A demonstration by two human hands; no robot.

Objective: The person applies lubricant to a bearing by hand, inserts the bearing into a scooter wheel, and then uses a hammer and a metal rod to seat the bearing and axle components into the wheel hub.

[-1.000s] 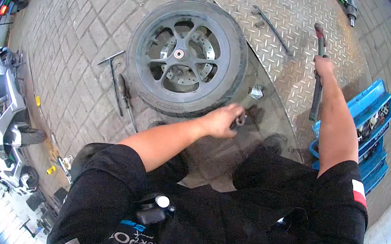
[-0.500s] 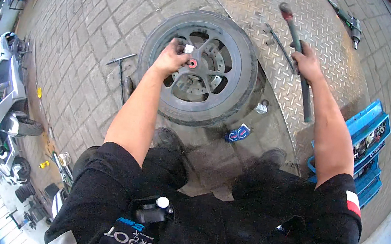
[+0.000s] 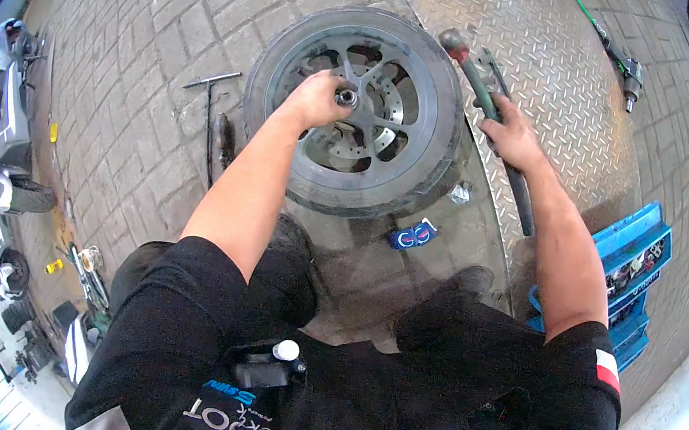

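Observation:
A motorcycle wheel (image 3: 430, 113) with a tyre, dark spokes and a brake disc lies flat on the paving ahead of me. My left hand (image 3: 316, 101) is over its hub, fingers closed round a short, round metal socket (image 3: 346, 98). Whether that socket touches the hub, I cannot tell. To the right of the wheel, my right hand (image 3: 511, 137) grips a long ratchet wrench (image 3: 477, 83) by its dark shaft. The wrench's round head with a red collar points up and left, close to the tyre's edge.
A T-handle wrench (image 3: 212, 81) lies left of the wheel. Blue packets (image 3: 414, 235) and a small clear bag (image 3: 459, 194) lie nearer me. Right of the wheel are a metal tread plate (image 3: 582, 129), a thin bar (image 3: 497, 72), a blue toolbox (image 3: 630, 244) and an impact gun (image 3: 631, 81). Motorcycles (image 3: 4, 127) stand far left.
My right hand has brought the wrench leftward, its head now nearer the wheel. My left hand has shifted over the hub with the socket, and the red ring seen there before is hidden.

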